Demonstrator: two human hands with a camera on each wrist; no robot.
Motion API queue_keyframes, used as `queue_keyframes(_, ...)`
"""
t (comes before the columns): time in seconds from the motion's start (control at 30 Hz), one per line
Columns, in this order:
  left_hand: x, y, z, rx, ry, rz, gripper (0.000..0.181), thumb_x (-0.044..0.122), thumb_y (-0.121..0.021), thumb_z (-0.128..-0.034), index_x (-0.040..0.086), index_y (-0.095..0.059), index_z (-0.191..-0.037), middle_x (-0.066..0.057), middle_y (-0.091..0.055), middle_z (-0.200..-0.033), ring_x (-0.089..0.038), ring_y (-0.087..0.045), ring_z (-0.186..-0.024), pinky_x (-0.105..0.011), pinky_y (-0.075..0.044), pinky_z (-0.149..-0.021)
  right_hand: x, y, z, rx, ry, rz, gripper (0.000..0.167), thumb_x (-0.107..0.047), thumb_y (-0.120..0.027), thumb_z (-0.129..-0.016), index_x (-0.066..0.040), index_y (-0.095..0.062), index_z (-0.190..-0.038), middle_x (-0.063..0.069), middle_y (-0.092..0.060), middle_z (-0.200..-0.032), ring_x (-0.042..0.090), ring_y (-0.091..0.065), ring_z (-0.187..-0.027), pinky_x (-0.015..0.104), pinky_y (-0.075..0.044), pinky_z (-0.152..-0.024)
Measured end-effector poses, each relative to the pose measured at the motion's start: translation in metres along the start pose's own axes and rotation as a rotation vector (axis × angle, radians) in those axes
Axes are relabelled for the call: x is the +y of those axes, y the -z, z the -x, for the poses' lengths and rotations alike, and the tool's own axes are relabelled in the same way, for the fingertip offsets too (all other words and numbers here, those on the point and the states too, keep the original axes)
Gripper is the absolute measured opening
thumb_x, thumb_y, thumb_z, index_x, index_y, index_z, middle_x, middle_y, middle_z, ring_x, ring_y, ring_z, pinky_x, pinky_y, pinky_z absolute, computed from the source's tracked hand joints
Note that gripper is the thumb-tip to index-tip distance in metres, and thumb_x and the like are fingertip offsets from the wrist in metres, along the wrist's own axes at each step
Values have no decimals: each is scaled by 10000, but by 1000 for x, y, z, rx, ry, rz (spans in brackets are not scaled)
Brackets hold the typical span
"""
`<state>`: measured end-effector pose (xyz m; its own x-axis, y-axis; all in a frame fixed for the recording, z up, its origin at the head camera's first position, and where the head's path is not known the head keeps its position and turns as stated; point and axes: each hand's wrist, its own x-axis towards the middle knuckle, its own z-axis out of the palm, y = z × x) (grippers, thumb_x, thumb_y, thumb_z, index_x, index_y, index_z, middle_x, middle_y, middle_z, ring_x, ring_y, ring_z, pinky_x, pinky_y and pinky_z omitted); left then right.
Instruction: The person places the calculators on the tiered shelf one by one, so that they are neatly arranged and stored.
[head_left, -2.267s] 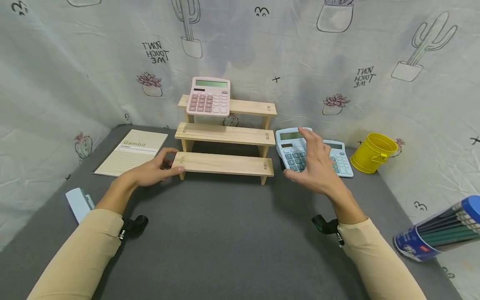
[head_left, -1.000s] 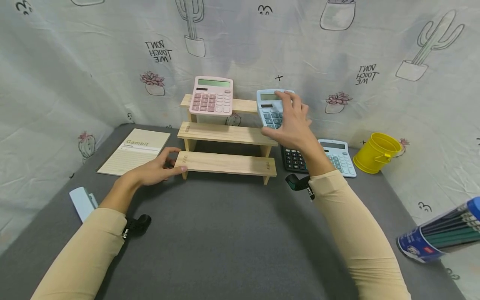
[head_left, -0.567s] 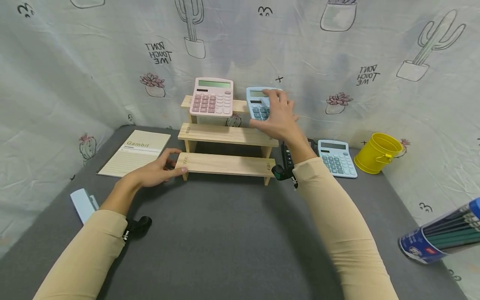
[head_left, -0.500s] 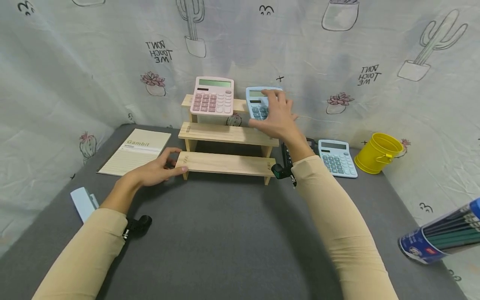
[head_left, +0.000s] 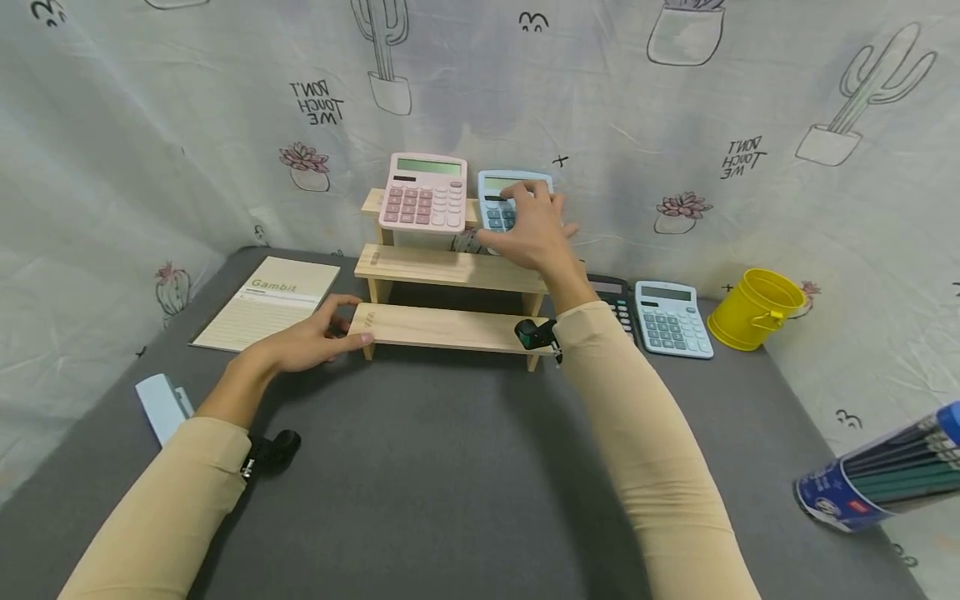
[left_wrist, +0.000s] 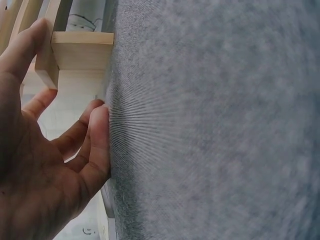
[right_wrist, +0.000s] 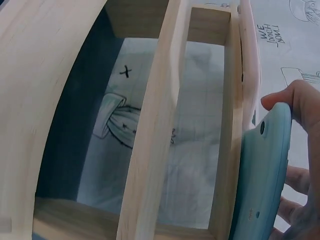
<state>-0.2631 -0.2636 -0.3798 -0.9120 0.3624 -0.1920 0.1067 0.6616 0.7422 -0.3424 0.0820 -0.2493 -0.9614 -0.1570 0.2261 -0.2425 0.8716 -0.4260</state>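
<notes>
Over there a pink calculator (head_left: 423,192) rests at the wooden stand (head_left: 450,265)'s top, just beside the blue calculator (head_left: 495,217) gripped by the right hand (head_left: 531,232); the left hand (head_left: 300,342) pinches the lowest step (head_left: 442,327). A black calculator (head_left: 617,305), yellow bucket (head_left: 750,312) and notepad (head_left: 266,304) share the grey counter (head_left: 420,467) before printed cloth (head_left: 225,100).
</notes>
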Motion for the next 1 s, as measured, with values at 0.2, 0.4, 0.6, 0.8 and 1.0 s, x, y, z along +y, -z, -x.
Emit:
queue_keyframes(0.2,0,1,-1,-3,-2,9,832,502,-605,-1016,179,-112,-1603,-261,-434,-1359,-313,-615,-1009,-402,-524,-796,-7,-5,-4,-28,-12,44,724,-541,-665,-901,-217,-479,-1522,50,-304,-1615,331,-176,-1516,832,-127,-1076)
queue_keyframes(0.4,1,4,0,-1,1,-1,809,520,-593,-1017,207,-124,-1598,-253,-426,-1385,-326,-618,-1036,-408,-520,-816,-7,-4,-7,-99,10,114,816,-670,-536,-952,-229,-351,-1613,44,-267,-1655,315,-169,-1534,803,-104,-1115)
queue_keyframes(0.6,-1,0,0,-6,-24,27,786,507,-589,-1027,215,-138,-1601,-256,-413,-1416,-376,-586,-1170,-451,-542,-883,-4,4,-11,-187,43,137,898,-661,-597,-930,-211,-276,-1638,75,-204,-1701,372,-153,-1554,781,-141,-1130)
queue_keyframes(0.8,-7,-2,2,-2,-19,79,794,492,-614,-1020,232,-149,-1608,-257,-404,-1451,-421,-511,-1306,-466,-547,-928,-6,14,-14,-267,104,112,902,-360,-748,-886,-152,-281,-1629,116,-205,-1696,417,-170,-1538,700,-242,-1156)
queue_keyframes(1.0,-8,3,2,-1,-27,64,799,499,-611,-1020,221,-148,-1608,-261,-416,-1442,-412,-524,-1293,-451,-551,-916,-1,13,-18,-270,154,84,864,-237,-720,-893,-151,-278,-1630,104,-166,-1711,403,-131,-1554,630,-211,-1206)
